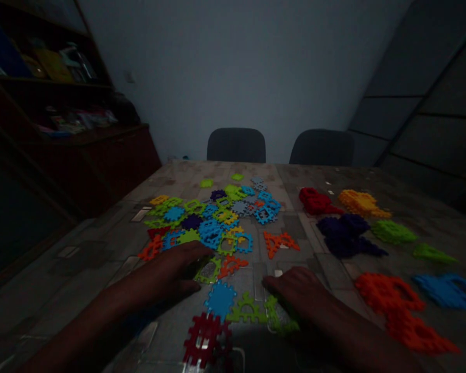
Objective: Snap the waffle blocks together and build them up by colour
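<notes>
In the dim head view, many flat toothed plastic puzzle pieces in several colours lie scattered on a table [101, 243]. My left hand [171, 272] lies palm down on the pile's near edge, fingers stretched flat toward a green piece [208, 270]. My right hand [299, 292] rests palm down with fingers together, over a green piece [279, 316]. A blue piece [219, 299], a green arch piece [246, 309] and a dark red grid piece [205, 339] lie between and in front of the hands. Neither hand visibly grips anything.
Sorted heaps lie at right: red [316, 202], yellow [361, 203], purple [347, 234], green [392, 231], orange [402, 305], blue [446, 290]. Two dark chairs [236, 145] stand at the far edge. A dark wooden shelf unit [62, 103] stands at left.
</notes>
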